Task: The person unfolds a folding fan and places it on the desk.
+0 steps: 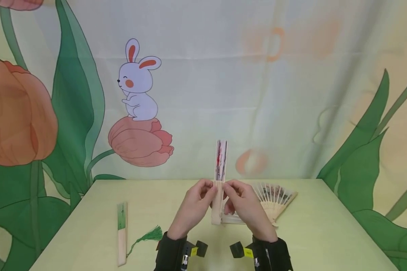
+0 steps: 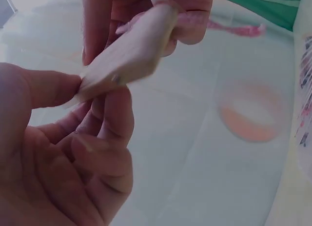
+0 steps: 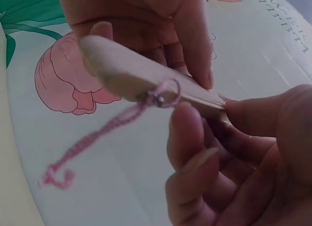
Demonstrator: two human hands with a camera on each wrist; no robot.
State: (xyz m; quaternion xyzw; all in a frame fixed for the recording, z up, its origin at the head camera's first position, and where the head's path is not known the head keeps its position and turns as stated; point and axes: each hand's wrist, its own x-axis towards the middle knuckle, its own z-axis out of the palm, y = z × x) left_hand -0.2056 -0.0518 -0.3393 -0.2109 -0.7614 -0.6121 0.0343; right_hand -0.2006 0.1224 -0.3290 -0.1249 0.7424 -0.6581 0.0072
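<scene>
A folding fan [image 1: 217, 205], closed to a narrow stick, stands upright between both hands above the table. Its pale ribs are at the bottom; a strip of purple and red patterned leaf shows on top. My left hand [image 1: 195, 205] pinches its left side between thumb and fingers. From the other side, my right hand [image 1: 247, 205] pinches it at about the same height. A pink braided cord [image 3: 105, 131] hangs from the metal pivot in the right wrist view. The fan's rounded base [image 2: 141, 45] faces the camera in the left wrist view.
Behind the right hand, a spread fan [image 1: 274, 205] with dark patterning lies on the table, partly hidden. At left lie a closed green-leafed fan [image 1: 121, 235] and its green tassel [image 1: 150, 235]. A printed cloth [image 1: 203, 75] hangs behind the table [image 1: 325, 233].
</scene>
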